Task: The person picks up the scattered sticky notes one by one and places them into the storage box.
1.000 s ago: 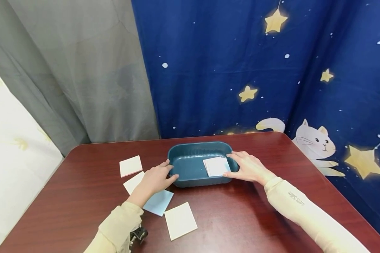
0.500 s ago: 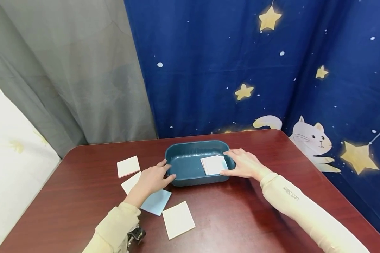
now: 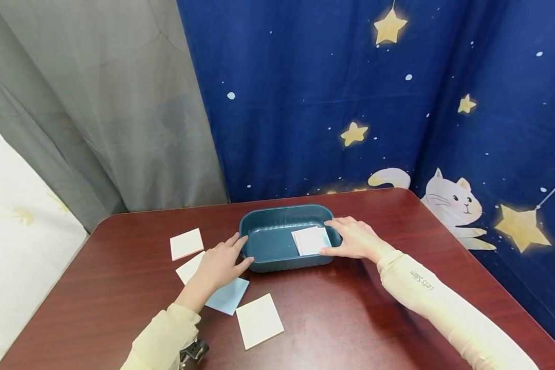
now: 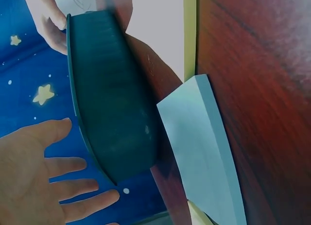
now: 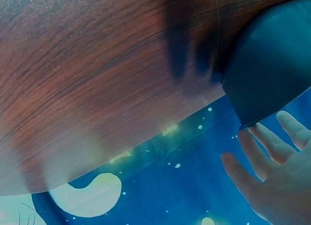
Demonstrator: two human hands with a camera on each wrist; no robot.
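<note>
A dark teal rectangular basin (image 3: 268,246) stands near the far table edge, with several square white paper pads (image 3: 312,240) inside at its right end. My left hand (image 3: 220,261) is at the basin's left end, fingers straight and spread, tips right at the rim. In the left wrist view its palm and spread fingers show beside the basin wall (image 4: 109,103). My right hand (image 3: 353,239) spans the right end, thumb at the front rim and fingers at the back. The right wrist view has its extended fingertips at the rim. Neither hand's fingers curl around anything.
Left of the basin lie a white pad (image 3: 186,244), another white pad (image 3: 189,265) partly under my left arm, and a light blue pad (image 3: 228,296). A cream pad (image 3: 260,321) lies nearer me. Curtains (image 3: 300,103) hang behind the red-brown table (image 3: 342,318).
The head view has shifted slightly, so everything slides a little left in it. Both hands keep their places at the basin's ends.
</note>
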